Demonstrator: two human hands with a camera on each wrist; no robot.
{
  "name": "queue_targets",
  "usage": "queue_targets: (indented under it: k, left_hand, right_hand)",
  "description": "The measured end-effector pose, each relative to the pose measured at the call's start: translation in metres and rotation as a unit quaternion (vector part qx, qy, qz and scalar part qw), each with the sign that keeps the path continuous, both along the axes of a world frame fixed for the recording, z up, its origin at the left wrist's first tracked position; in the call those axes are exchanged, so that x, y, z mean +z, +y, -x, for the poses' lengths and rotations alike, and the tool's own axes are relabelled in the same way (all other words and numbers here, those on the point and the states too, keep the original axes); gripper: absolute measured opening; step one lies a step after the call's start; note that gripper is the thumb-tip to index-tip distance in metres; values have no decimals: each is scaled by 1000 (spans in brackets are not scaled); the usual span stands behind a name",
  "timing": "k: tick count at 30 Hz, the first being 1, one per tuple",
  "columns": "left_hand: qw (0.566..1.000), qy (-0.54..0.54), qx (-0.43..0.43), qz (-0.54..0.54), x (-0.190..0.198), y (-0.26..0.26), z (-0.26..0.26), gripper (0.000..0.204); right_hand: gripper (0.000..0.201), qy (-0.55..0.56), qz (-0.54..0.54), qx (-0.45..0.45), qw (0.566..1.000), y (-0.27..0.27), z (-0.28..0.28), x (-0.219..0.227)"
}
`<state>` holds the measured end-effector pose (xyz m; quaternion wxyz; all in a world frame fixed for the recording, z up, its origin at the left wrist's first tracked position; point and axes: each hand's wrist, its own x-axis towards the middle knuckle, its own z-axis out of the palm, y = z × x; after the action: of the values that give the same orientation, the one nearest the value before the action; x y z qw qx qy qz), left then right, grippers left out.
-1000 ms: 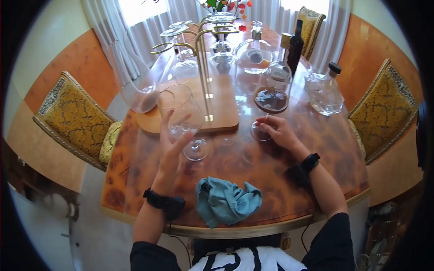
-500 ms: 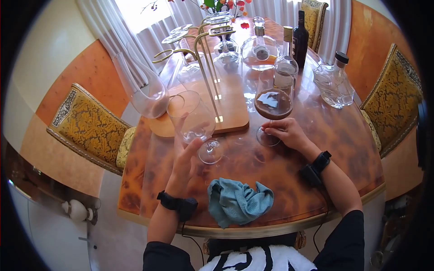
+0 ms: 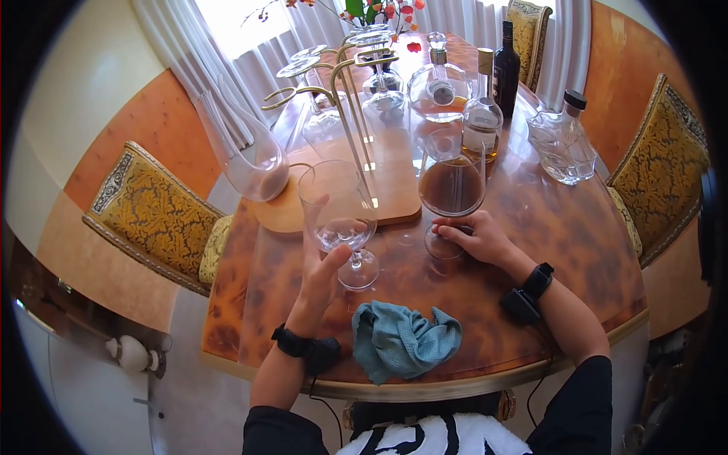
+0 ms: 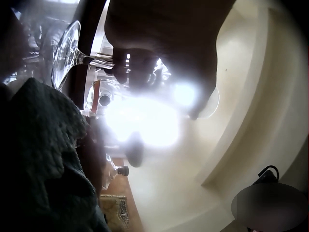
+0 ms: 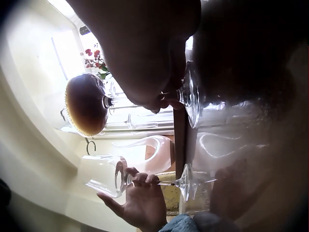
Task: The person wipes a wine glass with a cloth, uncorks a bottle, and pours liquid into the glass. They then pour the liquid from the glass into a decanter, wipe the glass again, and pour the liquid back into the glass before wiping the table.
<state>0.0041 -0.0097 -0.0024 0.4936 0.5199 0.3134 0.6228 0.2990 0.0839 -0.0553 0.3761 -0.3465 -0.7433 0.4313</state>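
In the head view, my left hand holds an empty stemmed glass low on its bowl; the right wrist view shows that hand's fingers curled at the stem, thumb out. My right hand pinches the stem of a second glass holding dark brown liquid, its foot low at the table. Both glasses look roughly upright, side by side. A crumpled teal cloth lies between my forearms. Glare covers much of the left wrist view, around my left hand.
Behind the glasses stands a wooden-based rack with brass arms and hanging glasses. A curved decanter is left of it. To the right are an amber bottle, a dark bottle, a round decanter and an angular clear decanter.
Both hands and their glasses have come slightly closer to the body. The dark liquid now shows more from the side, less of its top surface. The head view has shifted a little.
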Motion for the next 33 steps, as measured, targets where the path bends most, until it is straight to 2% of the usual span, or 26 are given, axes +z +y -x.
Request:
queue_targets:
  k: [2,4,5,7,8,10,15,17,21,26,29,33]
  left_hand:
    - [999,-30,-20,-2,-2,1,1,102]
    - [999,-28,-29,0,-1,2,1,102]
    - [999,-27,-36,5,-1,2,1,103]
    - [999,-20,-47,-3,-3,4,3,102]
    - [998,-14,-58,-8,-5,5,4,102]
    - [998,-10,-56,-13,-6,5,4,102]
    - [999,23,-27,-21,-8,6,0,109]
    - [998,47,-23,-32,-9,4,0,101]
    - [998,35,0,-54,0,-2,2,99]
    - [983,142,74,-93,8,-7,9,95]
    - [984,142,82,-65,18,-14,6,96]
    - [979,153,96,-89,13,-11,7,95]
  right_hand:
    - [28,-6,13,5,1000,1,-2,2]
    - [56,21,-1,22,1000,1,-1,5]
    - [56,20,-3,22,1000,-1,0,8]
    - [91,190,51,72,978,-7,4,18]
    - [91,185,49,75,979,-7,4,20]
    - [109,277,70,59,956,-8,5,24]
    - [111,304,36,32,952,-9,10,43]
    - [107,287,56,27,956,-8,8,51]
    - [98,266,37,22,963,-12,10,58]
    - [105,208,5,33,978,-19,15,76]
    - [107,171,3,33,985,-21,16,82]
    - [109,160,-20,29,986,-26,22,94]
